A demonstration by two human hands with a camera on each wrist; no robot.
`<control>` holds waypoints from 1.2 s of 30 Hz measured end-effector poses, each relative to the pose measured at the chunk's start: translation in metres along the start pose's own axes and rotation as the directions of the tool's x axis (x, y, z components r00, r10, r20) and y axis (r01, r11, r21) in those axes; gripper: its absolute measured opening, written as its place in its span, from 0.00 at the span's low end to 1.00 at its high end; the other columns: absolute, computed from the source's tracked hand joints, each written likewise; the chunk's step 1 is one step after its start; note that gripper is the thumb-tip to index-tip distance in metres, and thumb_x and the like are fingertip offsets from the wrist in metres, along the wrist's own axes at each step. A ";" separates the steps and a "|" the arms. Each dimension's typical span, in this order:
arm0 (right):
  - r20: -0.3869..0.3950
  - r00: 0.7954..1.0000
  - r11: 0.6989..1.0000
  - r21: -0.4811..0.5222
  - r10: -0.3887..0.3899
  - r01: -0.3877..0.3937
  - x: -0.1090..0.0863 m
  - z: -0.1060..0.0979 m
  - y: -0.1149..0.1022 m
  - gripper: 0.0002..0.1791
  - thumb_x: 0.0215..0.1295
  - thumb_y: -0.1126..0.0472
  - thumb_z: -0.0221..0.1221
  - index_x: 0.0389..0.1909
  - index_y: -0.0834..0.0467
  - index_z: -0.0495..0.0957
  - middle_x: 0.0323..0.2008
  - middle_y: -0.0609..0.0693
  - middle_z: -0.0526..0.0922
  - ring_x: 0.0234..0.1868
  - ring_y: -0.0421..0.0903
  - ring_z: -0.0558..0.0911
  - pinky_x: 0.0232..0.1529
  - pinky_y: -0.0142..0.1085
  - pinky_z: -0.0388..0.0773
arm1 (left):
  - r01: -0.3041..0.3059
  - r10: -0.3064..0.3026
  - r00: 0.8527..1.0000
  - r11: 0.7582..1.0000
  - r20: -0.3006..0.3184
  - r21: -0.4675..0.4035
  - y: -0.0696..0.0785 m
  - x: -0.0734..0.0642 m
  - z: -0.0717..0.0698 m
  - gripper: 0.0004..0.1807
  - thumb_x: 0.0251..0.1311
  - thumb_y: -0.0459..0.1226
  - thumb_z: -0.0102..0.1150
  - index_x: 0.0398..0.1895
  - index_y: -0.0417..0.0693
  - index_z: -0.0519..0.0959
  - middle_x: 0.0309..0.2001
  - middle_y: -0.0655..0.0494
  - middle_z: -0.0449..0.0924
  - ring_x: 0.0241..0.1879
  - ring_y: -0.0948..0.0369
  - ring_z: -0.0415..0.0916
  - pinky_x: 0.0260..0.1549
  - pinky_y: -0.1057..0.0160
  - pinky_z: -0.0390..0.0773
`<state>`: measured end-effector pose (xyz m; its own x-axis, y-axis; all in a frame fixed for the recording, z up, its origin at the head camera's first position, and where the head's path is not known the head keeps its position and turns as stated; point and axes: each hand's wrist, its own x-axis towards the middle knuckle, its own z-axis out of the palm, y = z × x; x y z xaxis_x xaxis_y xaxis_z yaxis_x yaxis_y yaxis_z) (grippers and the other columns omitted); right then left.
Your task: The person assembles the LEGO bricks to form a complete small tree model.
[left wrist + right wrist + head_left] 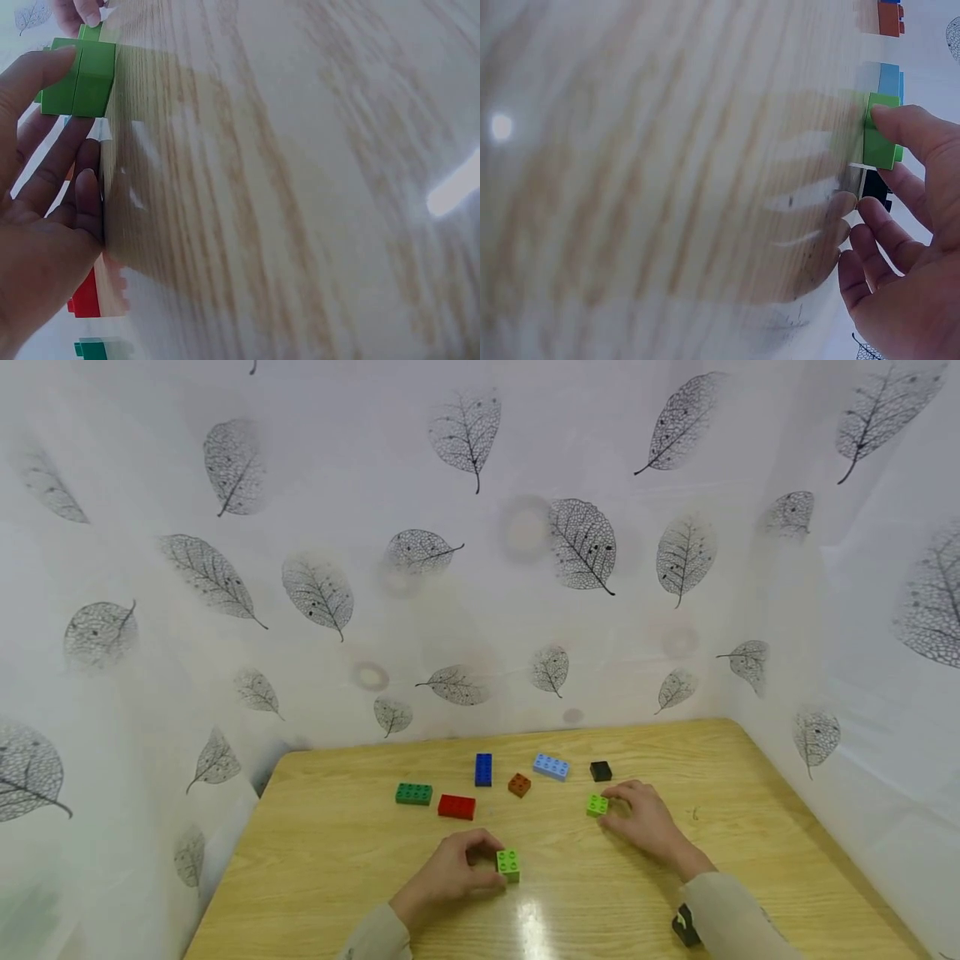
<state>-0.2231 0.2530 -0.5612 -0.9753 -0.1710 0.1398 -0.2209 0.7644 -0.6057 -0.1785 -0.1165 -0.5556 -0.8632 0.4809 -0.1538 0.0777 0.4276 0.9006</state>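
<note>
My left hand pinches a lime green brick block between thumb and fingertips, low over the wooden table. In the left wrist view a seam runs across this green block, like two bricks stacked together. Farther back on the right, my right hand has its thumb and a finger on opposite sides of a smaller lime green brick. The right wrist view shows the thumb on one face of that brick, studs facing up, while the other fingers curl loosely beside it. Just behind it sits a black brick.
Beyond the hands lie a dark green brick, a red brick, a dark blue brick, an orange-brown brick and a light blue brick. A black object shows by the right sleeve. A leaf-print curtain surrounds the table.
</note>
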 end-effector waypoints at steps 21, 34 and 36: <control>0.106 0.994 0.982 0.187 0.018 -0.038 -0.004 -0.003 -0.033 0.20 0.64 0.62 0.71 0.56 0.58 0.82 0.50 0.52 0.86 0.55 0.54 0.83 0.56 0.54 0.81 | -0.003 0.003 1.000 1.000 0.009 -0.018 -0.005 0.002 0.000 0.17 0.58 0.43 0.78 0.50 0.61 0.85 0.48 0.65 0.84 0.49 0.61 0.78 0.49 0.66 0.76; 0.153 0.982 0.976 0.203 -0.108 0.076 -0.010 0.004 -0.067 0.24 0.61 0.59 0.73 0.57 0.59 0.81 0.49 0.50 0.87 0.54 0.56 0.83 0.54 0.54 0.81 | -0.020 0.021 1.000 0.999 0.013 -0.025 -0.005 0.003 -0.001 0.16 0.59 0.43 0.78 0.50 0.61 0.85 0.48 0.65 0.85 0.49 0.63 0.79 0.49 0.67 0.77; 0.162 0.977 0.971 0.215 -0.138 0.101 -0.011 0.005 -0.071 0.24 0.61 0.59 0.73 0.57 0.60 0.81 0.50 0.50 0.87 0.54 0.57 0.83 0.54 0.55 0.81 | -0.020 0.020 1.000 1.000 0.012 -0.024 -0.005 0.003 0.000 0.16 0.59 0.44 0.78 0.49 0.61 0.85 0.48 0.66 0.85 0.49 0.63 0.79 0.49 0.68 0.77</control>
<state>-0.1969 0.1972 -0.5239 -0.9231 -0.3732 0.0929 -0.3140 0.5919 -0.7423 -0.1813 -0.1177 -0.5607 -0.8552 0.4988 -0.1409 0.0826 0.3994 0.9131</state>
